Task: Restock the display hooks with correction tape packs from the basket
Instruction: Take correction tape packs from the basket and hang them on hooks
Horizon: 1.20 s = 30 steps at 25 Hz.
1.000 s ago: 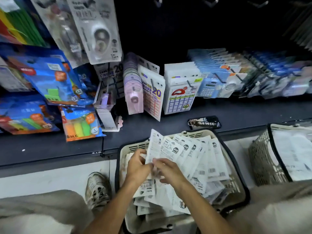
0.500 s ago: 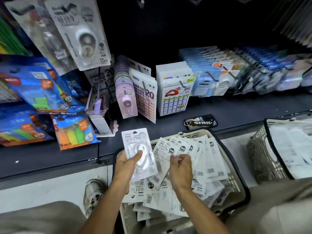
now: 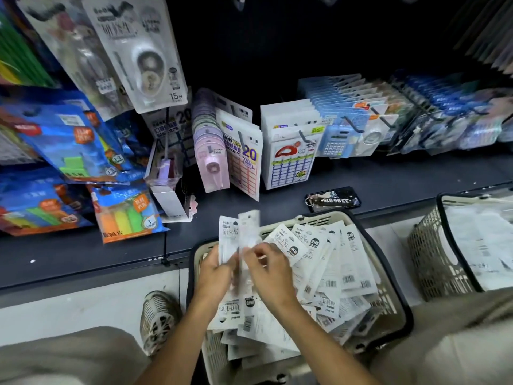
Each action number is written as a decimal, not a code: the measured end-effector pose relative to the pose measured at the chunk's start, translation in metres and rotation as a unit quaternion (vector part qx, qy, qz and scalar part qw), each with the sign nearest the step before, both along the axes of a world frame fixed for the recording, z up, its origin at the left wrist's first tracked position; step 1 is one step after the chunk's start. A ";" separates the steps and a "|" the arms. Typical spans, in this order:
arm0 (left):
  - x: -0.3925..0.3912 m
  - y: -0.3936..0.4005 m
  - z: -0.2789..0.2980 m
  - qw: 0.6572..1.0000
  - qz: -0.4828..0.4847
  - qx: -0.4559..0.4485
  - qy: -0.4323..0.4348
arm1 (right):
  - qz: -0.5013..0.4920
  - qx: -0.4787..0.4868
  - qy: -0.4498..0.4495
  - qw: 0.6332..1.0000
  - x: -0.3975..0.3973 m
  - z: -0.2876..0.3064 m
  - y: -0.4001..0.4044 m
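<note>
Dark shelf up top; packs are pinched upright by both hands, left hand and right hand, above the basket at lower centre; empty hooks lie straight up-frame.

"15m" on hanging correction tape pack, "20" on sticker pack

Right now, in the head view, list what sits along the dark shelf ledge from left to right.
Highlighter pack → pink correction tape pack → "20" sticker pack → grid label pack → phone
</note>
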State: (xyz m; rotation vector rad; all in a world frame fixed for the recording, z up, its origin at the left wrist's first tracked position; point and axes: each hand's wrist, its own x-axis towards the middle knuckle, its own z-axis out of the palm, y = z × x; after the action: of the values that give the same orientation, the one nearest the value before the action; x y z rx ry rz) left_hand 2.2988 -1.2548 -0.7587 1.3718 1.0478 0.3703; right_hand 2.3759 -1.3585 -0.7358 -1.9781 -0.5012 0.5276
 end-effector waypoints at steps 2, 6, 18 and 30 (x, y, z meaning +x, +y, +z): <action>-0.002 0.004 0.000 0.996 -0.006 -0.091 -0.009 | 0.054 0.002 0.070 0.996 -0.004 0.001 0.004; -0.008 -0.003 -0.006 0.991 -0.072 -0.085 0.080 | -0.055 0.139 0.297 0.943 -0.005 -0.009 -0.004; -0.008 -0.008 -0.021 0.984 -0.025 0.005 0.178 | -0.218 -0.094 0.096 0.967 0.014 -0.039 -0.027; -0.010 -0.016 -0.018 0.986 -0.117 0.089 0.075 | 0.025 -0.160 -0.211 0.964 0.019 -0.006 -0.018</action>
State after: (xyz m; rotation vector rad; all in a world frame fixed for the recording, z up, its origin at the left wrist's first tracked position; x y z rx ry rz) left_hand 2.2883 -1.2713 -0.7771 1.6848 0.9785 0.1911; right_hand 2.3949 -1.3768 -0.7423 -2.4090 -0.7700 0.2199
